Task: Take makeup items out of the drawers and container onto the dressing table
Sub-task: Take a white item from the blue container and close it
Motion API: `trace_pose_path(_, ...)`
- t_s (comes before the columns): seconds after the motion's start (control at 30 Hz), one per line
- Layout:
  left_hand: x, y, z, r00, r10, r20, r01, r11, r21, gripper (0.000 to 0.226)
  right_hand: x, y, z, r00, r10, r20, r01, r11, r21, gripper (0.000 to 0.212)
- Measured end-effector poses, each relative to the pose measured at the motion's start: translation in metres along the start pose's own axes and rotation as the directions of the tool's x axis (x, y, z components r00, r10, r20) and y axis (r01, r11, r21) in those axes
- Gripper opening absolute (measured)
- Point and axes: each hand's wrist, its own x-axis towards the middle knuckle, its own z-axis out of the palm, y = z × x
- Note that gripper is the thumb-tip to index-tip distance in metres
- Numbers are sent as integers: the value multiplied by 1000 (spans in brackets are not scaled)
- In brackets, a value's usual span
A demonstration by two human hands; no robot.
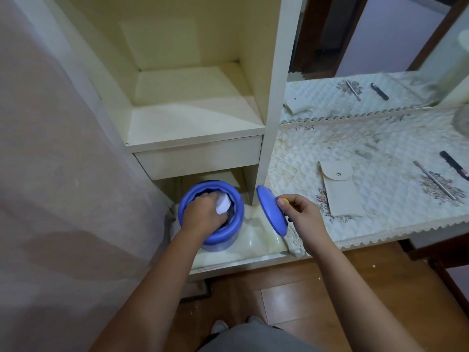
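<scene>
A round blue container stands on a low shelf under a closed cream drawer. My left hand reaches down into its open mouth and grips a white item at the rim. My right hand holds the blue lid by its yellow knob, tilted on edge just right of the container. On the quilted dressing table cover lie a beige snap pouch, a thin pencil and a dark tube.
A cream shelf unit rises above the drawer, with a white upright post between it and the table. A mirror behind the table reflects the items. A pink curtain hangs at the left. Wooden floor lies below.
</scene>
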Motion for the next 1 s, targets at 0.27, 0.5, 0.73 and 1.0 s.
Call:
trace_pose_path(0.27,-28,-15,-33,983,-62,-174,1,945,-328,32,-8,1,2,999,-8,-36,7,1000,-13,18)
trace_pose_path(0.5,-74,16,-43,962,0,-272,-205,658,-724,38,-26,17,-20,988,71,-138,-66,997,44,21)
trace_pose_path(0.73,-59,78,46,987,157,13,-75,542,-837,38,-31,40,-84,921,222,-321,-144,958,249,17)
trace_pose_path(1.0,25,144,115,997,-31,-64,-21,731,-682,25,31,48,-173,895,349,-277,-245,904,349,19)
